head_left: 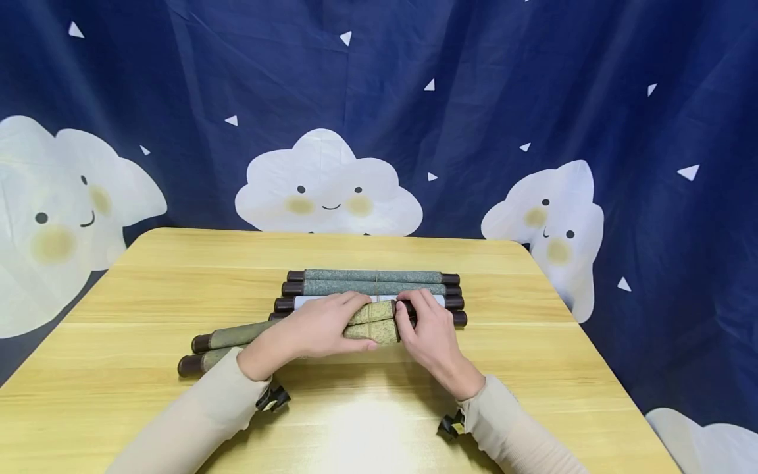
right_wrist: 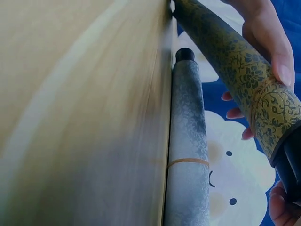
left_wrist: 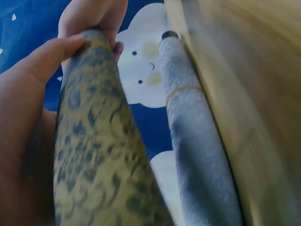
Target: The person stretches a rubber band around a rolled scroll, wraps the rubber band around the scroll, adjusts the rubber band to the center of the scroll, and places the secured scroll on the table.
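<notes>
My left hand (head_left: 322, 326) grips a pair of rolled scrolls (head_left: 373, 331) covered in yellow-green patterned cloth, thumb on the near side and fingers over the far side. A thin band circles the patterned cloth (right_wrist: 273, 101) close to the right end. At that end, the fingers of my right hand (head_left: 431, 332) hold the dark end knobs. The pair slants across the table, its dark left ends (head_left: 191, 366) out beyond my left forearm. Behind the hands lies a row of grey-blue scrolls (head_left: 349, 288), partly hidden by them; one grey scroll (left_wrist: 193, 122) with a band shows in the left wrist view.
A pale wooden table (head_left: 521, 368) carries everything. Among the row is a white-covered scroll (head_left: 308, 301) with dark knobs. Beyond the back edge hangs a dark blue curtain (head_left: 474, 52) with smiling white clouds. Dark wrist devices (head_left: 274, 399) sit below both sleeves.
</notes>
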`<state>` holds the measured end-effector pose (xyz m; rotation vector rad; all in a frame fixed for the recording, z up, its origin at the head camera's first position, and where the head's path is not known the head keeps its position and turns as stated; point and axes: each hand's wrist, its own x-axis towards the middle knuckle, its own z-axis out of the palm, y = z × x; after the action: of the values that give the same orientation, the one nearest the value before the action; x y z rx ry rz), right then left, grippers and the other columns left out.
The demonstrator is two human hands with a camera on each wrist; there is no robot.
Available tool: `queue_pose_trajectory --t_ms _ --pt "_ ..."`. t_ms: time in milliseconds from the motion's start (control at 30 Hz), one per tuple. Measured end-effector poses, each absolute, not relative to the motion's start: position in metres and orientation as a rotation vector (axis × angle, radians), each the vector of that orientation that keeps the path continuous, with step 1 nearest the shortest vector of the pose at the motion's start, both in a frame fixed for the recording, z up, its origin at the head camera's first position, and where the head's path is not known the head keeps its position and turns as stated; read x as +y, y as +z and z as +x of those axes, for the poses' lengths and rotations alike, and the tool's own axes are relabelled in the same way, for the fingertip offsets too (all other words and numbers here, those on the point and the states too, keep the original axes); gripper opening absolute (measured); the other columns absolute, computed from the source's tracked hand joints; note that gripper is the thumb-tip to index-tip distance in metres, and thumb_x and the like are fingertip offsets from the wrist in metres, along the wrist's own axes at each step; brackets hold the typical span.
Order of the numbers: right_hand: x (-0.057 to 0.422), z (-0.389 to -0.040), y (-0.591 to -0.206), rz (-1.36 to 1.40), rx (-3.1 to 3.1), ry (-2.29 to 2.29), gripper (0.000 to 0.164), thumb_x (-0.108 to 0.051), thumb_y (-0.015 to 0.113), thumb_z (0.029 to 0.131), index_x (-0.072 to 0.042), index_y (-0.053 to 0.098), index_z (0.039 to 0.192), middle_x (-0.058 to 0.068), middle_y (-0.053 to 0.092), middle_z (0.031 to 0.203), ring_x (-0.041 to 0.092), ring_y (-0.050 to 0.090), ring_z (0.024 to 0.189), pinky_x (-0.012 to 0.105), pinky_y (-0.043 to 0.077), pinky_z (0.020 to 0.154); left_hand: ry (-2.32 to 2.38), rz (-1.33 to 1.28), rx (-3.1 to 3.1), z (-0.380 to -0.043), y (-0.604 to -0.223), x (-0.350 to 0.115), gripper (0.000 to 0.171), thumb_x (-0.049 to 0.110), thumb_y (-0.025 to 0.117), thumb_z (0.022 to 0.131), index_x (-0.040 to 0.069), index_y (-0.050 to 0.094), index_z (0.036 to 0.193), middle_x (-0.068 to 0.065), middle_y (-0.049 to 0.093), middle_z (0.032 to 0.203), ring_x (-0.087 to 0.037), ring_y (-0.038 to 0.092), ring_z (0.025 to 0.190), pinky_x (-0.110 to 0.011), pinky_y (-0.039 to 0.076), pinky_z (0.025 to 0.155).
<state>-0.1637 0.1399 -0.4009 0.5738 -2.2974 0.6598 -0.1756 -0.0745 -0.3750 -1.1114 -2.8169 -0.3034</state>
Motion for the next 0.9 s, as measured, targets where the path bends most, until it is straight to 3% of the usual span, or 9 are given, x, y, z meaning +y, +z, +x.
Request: queue_pose_trajectory --t_ms 167,367,467,700,900 --pt "0.140 -0.163 -0.401 0.570 -2.310 0.658 0.020 -0.026 0.045 0.089 -0.014 0.060 0.095 -0.003 0.056 0.088 0.012 0.054 0.068 0.029 0.046 0.057 -0.381 -1.116 -2.844 -0.177 -0.376 -0.076 0.086 0.076 0.042 0.070 0.018 0.036 0.133 0.002 0.046 0.126 -0.016 0.051 0.106 -0.036 0.046 0.082" --pt "0.138 -0.162 -0.402 0.562 -2.308 0.650 0.019 -0.025 0.045 0.088 -0.015 0.060 0.095 -0.004 0.055 0.088 0.012 0.054 0.070 0.032 0.044 0.056 -0.369 -1.188 -2.728 -0.173 -0.381 -0.065 0.106 0.081 0.042 0.063 0.012 0.022 0.141 -0.005 0.040 0.135 -0.022 0.045 0.115 -0.038 0.043 0.089" --pt "0.139 -0.162 -0.401 0.560 -2.306 0.650 0.020 -0.026 0.045 0.088 -0.015 0.060 0.095 -0.004 0.056 0.087 0.012 0.054 0.070 0.031 0.044 0.056 -0.314 -1.171 -2.685 -0.172 -0.381 -0.062 0.105 0.081 0.040 0.063 0.012 0.026 0.140 -0.006 0.043 0.133 -0.022 0.046 0.115 -0.038 0.041 0.091" --pt "0.143 -0.164 -0.398 0.555 -2.276 0.654 0.020 -0.025 0.046 0.088 -0.014 0.061 0.095 -0.002 0.058 0.090 0.014 0.057 0.072 0.032 0.047 0.059 -0.251 -1.072 -2.726 -0.174 -0.378 -0.068 0.093 0.079 0.039 0.067 0.013 0.042 0.132 -0.004 0.055 0.119 -0.020 0.052 0.103 -0.037 0.046 0.081" --pt "0.146 -0.166 -0.397 0.533 -2.269 0.638 0.020 -0.026 0.045 0.089 -0.016 0.061 0.094 -0.003 0.058 0.089 0.014 0.058 0.076 0.033 0.048 0.061 -0.199 -1.028 -2.792 -0.175 -0.376 -0.074 0.097 0.083 0.026 0.067 0.013 0.041 0.133 -0.004 0.052 0.123 -0.021 0.046 0.111 -0.038 0.043 0.088"
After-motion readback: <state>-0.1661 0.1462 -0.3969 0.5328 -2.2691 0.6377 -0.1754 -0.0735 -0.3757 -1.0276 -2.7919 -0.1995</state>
